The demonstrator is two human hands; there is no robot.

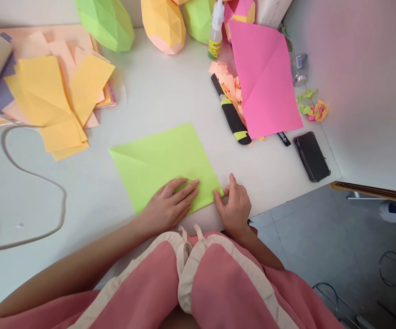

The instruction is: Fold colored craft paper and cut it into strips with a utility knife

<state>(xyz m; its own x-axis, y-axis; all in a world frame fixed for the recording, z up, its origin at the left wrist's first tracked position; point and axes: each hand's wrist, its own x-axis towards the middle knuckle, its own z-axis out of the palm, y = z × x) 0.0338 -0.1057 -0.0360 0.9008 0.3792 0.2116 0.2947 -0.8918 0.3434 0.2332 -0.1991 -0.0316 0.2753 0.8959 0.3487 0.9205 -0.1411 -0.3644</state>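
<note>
A light green sheet of paper lies near the front edge of the white table, just in front of the person, set at a slant, with a crease running inward from its far left corner. The left hand rests palm down on the near part of the sheet, fingers stretched out and lying close together, gripping nothing, while the paper rises in a small ridge by the fingertips. The right hand is at the sheet's right corner, its thumb on the paper and its index finger pointing away past the edge (whether the corner is pinched there, I cannot tell). Beyond that hand, a black and yellow cutter lies beside a pink sheet, with peach paper scraps between them and partly under the pink. A dark phone lies near the table's right end, and crumpled paper bits sit farther back against the wall. At the back stand a small glue bottle and several faceted paper shapes, among them a green one and an orange one. To the left, yellow-orange paper pieces overlap in a loose heap, and a pale cable curves over the table nearer the person.
</note>
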